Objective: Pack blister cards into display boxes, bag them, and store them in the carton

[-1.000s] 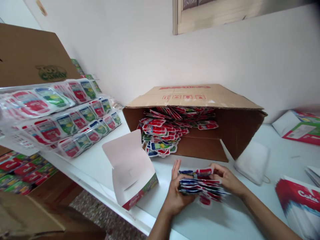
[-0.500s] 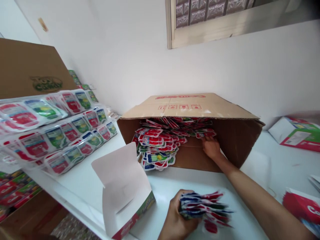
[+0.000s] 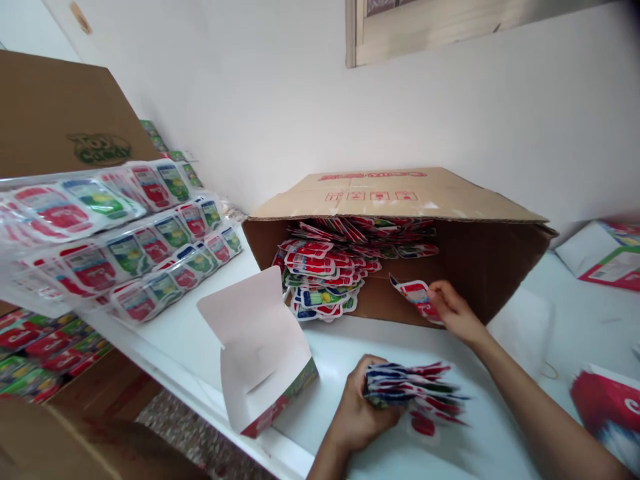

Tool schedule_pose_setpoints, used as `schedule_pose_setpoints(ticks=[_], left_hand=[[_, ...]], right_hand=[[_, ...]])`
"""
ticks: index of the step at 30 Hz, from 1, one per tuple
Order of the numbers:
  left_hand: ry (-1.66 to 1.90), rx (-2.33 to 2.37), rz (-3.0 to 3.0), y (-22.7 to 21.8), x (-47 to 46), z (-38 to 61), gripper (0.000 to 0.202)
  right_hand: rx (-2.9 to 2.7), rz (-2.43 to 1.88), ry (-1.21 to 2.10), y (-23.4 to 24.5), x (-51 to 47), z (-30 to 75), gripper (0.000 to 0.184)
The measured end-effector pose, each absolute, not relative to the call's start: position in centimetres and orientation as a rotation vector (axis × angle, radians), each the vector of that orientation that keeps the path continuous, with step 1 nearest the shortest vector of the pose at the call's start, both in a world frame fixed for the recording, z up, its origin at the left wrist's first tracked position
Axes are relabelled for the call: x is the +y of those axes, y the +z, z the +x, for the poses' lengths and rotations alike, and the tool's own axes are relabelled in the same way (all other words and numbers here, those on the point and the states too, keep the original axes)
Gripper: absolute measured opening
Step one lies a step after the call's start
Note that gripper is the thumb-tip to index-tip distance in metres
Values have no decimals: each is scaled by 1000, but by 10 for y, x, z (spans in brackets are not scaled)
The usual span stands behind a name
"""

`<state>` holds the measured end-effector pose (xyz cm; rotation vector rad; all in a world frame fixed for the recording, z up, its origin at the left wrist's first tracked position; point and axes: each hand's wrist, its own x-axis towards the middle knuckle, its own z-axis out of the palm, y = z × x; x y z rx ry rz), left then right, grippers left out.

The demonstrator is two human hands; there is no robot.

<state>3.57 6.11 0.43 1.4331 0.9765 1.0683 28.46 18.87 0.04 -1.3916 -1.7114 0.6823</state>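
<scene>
My left hand (image 3: 357,408) is closed around a stack of flat printed packets (image 3: 413,394), red, blue and green, held just above the white table (image 3: 350,347). My right hand (image 3: 453,312) pinches a single red packet (image 3: 416,297) at the mouth of a cardboard carton (image 3: 400,197) that lies on its side. Inside the carton is a heap of the same packets (image 3: 330,273). A small open box with its white lid flap up (image 3: 260,350) stands to the left of my left hand.
Clear plastic trays of packets (image 3: 115,240) slope across the left, with a brown carton (image 3: 60,113) behind them. More printed boxes lie at the right (image 3: 607,257) and lower right (image 3: 607,407). The table's front edge runs diagonally at lower left.
My right hand left the stack, reached into the carton, and now draws back out holding one packet. My left hand kept the stack throughout.
</scene>
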Motion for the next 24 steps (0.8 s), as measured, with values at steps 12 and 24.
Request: schedule_pose_setpoints(ticks=[12,24], left_hand=[[1154,942,1416,-7,57,37,75],[1078,976,1399,7,57,37,58]], right_hand=[[-826,-803,1695,-3,82,244,19],[-1756,-1396,616,21,270,223,24]])
